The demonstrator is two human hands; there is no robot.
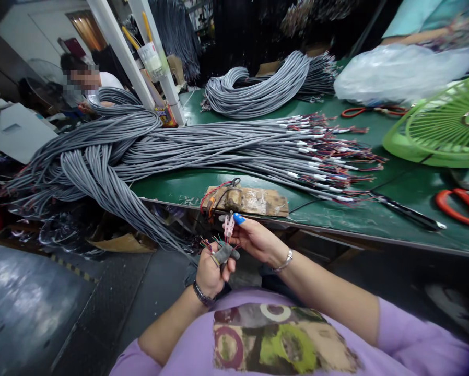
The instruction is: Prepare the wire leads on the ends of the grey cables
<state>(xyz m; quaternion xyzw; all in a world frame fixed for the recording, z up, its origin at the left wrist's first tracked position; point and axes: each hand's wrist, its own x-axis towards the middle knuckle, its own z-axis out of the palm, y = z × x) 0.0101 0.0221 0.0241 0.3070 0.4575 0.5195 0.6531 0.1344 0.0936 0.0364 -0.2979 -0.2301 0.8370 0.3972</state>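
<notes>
Just in front of the table's near edge, my left hand is closed around a cable end, with thin coloured wires fanning out above the fingers. Grey pieces show at its fingertips; whether they are cable jacket or finger covers is unclear. My right hand, its thumb tip wrapped in blue, pinches a small pale pink clip-like piece right above those wires. Behind it, a worn wooden block with red and black leads lies at the table edge.
Long grey cables with stripped ends stretch across the green table. A coiled bundle lies behind them. At right are a green fan, orange-handled scissors, black tweezers-like tool and plastic bag. Two other people are nearby.
</notes>
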